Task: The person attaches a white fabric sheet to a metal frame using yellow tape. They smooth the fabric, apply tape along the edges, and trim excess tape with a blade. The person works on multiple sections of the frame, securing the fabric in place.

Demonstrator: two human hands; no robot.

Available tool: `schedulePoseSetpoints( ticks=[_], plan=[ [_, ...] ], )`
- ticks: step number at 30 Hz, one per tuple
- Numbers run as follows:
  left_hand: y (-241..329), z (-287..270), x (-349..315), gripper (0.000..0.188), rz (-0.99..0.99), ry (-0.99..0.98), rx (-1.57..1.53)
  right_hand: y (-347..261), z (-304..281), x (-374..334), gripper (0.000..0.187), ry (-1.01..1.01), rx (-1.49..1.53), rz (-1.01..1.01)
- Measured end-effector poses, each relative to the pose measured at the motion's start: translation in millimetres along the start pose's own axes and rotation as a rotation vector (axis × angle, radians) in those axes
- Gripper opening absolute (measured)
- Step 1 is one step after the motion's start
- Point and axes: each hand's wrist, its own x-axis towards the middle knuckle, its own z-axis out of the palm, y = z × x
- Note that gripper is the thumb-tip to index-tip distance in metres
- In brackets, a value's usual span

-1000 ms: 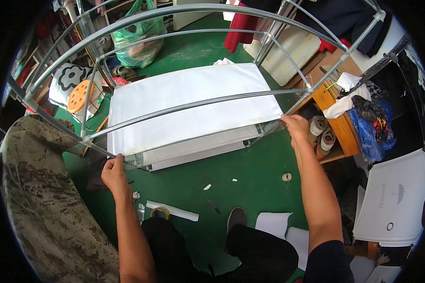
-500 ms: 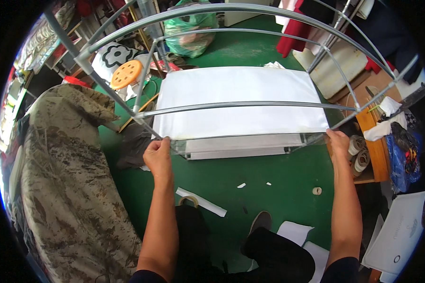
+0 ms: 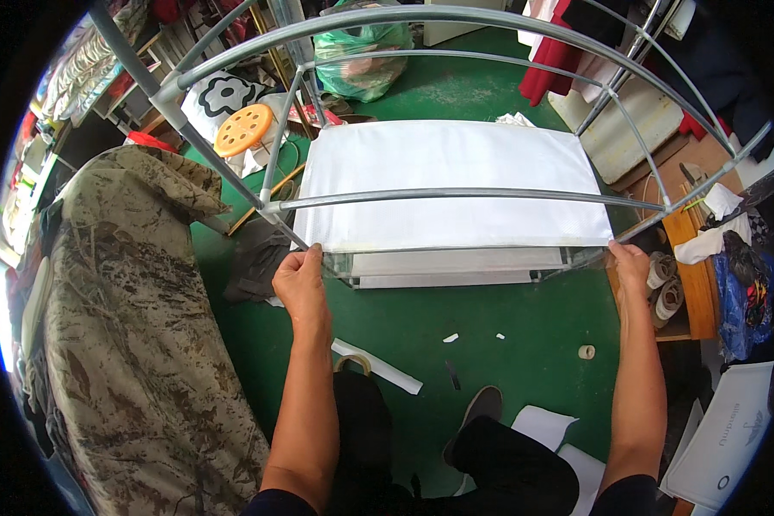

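A white fabric sheet [image 3: 456, 163] lies stretched flat across a shelf level of a grey metal tube frame [image 3: 464, 196]. Along its near edge runs a see-through plastic strip [image 3: 337, 262], which looks like clear film or tape. At the strip's left end, my left hand [image 3: 301, 273] is closed in a pinch, thumb on the sheet's corner. My right hand [image 3: 631, 265] pinches the other end at the near right corner. Both arms reach forward under the frame's front tubes. Below the strip a lower white panel [image 3: 456, 265] shows in part.
Camouflage cloth [image 3: 138, 344] covers a bulky thing at left. On the green floor lie a tape roll [image 3: 353, 365], a white strip [image 3: 378, 367], a small roll [image 3: 586, 352] and white sheets [image 3: 543, 425]. A wooden box [image 3: 692, 275] stands at right; an orange stool [image 3: 243, 129] stands behind left.
The whole view has shifted slightly, so things sit a little further right. The clear strip shows less below the sheet's near edge. Both hands keep their pinch at the corners.
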Motion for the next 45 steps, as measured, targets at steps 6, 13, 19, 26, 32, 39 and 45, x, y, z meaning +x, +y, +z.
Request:
schedulePoseSetpoints(
  ticks=[6,13,19,26,32,39,45],
  plan=[
    [-7,4,4,0.022,0.059,0.006,-0.005,8,-2,7,0.022,-0.009,0.051,-0.03],
    [-13,3,10,0.023,0.037,0.032,0.059,2,2,0,0.021,0.0,0.04,-0.006],
    [-13,4,11,0.023,-0.041,0.026,0.034,6,-3,4,0.023,-0.025,0.006,-0.023],
    [-15,6,19,0.023,-0.104,0.053,0.002,5,0,4,0.025,-0.008,0.014,-0.02],
    [-13,5,20,0.024,-0.166,0.021,0.022,-2,-7,5,0.027,-0.018,-0.027,0.006],
    [-3,-3,22,0.026,-0.231,-0.023,0.075,-34,-6,-17,0.031,-0.066,-0.071,0.156],
    [4,-3,21,0.025,-0.257,-0.04,0.118,-39,-8,-17,0.034,-0.12,-0.06,0.236]
  ],
)
